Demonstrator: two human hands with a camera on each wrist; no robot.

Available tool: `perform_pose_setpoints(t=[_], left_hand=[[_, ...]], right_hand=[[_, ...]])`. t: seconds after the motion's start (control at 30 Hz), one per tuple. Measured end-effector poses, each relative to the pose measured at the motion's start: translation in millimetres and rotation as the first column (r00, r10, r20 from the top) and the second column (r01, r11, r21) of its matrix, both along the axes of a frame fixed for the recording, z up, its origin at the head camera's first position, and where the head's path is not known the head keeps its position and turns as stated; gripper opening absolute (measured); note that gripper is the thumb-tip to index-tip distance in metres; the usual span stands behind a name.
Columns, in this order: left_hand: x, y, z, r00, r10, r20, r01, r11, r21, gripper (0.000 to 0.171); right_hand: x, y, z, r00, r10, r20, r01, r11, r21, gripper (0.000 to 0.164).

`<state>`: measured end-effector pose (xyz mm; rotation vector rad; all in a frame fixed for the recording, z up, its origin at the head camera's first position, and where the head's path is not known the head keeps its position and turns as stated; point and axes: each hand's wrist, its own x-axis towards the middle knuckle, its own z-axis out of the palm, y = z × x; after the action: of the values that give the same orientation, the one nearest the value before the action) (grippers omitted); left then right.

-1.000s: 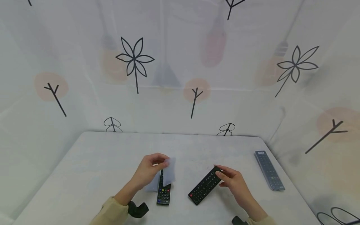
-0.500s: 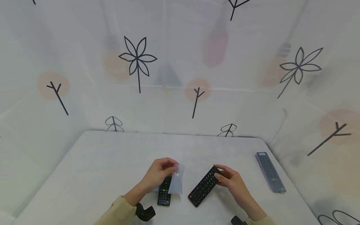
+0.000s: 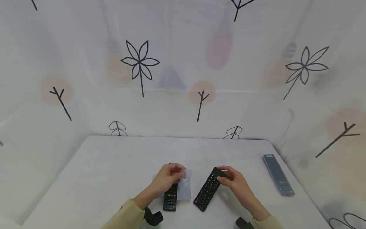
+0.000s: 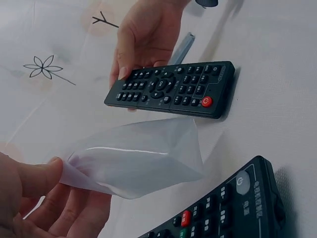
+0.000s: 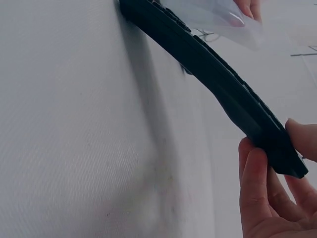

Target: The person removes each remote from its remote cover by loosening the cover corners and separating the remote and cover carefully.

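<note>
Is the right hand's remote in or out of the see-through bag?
Out. The head view shows the remote bare in the right hand, with a gap between it and the bag.

White table, far corners rounded. One black remote lies front-centre; a blue-grey remote, near the right edge.

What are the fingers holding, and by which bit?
The left fingers pinch a plastic sleeve by one end; the right fingers hold a black remote by the end away from its red button.
</note>
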<state>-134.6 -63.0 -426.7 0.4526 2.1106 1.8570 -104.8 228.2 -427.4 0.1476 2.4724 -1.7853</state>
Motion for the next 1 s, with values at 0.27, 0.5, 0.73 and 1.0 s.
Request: perform_pose_setpoints(t=[0.27,0.5,0.73,1.0], left_hand=[[-4.0,4.7,-0.8,0.999,-0.010,0.032,0.011,1.000,-0.027,0.021],[-13.4,2.1,-10.0,0.992,0.006,-0.128,-0.032,0.979,-0.200,0.017],[-17.0,0.5,-16.6,0.976,0.018,-0.219,-0.079,0.958,-0.275,0.013],[-17.8,1.9,-15.9,0.979,0.028,-0.202,-0.086,0.955,-0.285,0.012]], right_hand=[[-3.2,-0.1,-2.6,0.999,-0.032,-0.009,0.032,0.999,0.010,0.042],[-4.0,-1.5,-1.0,0.999,-0.026,-0.019,0.025,0.999,-0.028,0.040],[-6.2,-0.5,-8.7,1.000,-0.006,-0.007,0.006,0.999,-0.047,0.042],[-11.5,-8.3,-12.9,1.000,0.007,0.009,-0.007,1.000,-0.001,0.046]])
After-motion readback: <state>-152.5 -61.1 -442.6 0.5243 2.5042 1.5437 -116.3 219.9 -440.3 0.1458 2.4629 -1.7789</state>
